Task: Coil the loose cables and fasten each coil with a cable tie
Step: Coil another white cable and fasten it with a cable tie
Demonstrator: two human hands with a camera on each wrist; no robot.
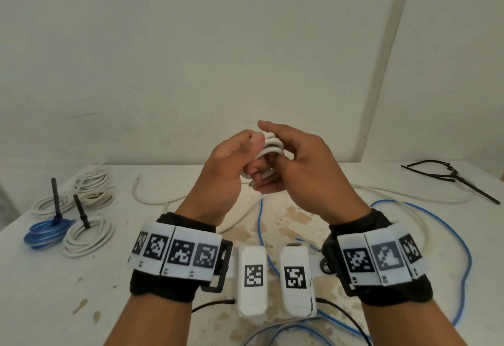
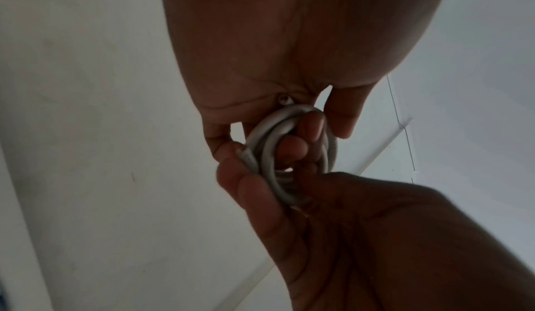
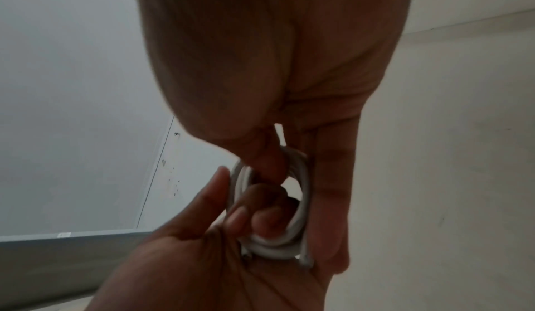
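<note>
Both hands are raised above the table and hold one small white cable coil [image 1: 268,149] between them. My left hand [image 1: 245,152] pinches the coil with the thumb on its top turns. My right hand [image 1: 283,149] curls its fingers over the coil from the right. In the left wrist view the white coil [image 2: 266,155] has fingers [image 2: 292,149] hooked through its opening. In the right wrist view the coil [image 3: 302,201] stands on edge between the two palms, with a cable end [image 3: 280,133] sticking up. No tie is visible on this coil.
Tied white coils [image 1: 87,236] and a blue coil [image 1: 46,232], each with a black tie, lie at the left. A loose white cable [image 1: 152,198] and a loose blue cable [image 1: 441,225] sprawl across the stained table [image 1: 54,304]. Spare black cable ties [image 1: 450,179] lie far right.
</note>
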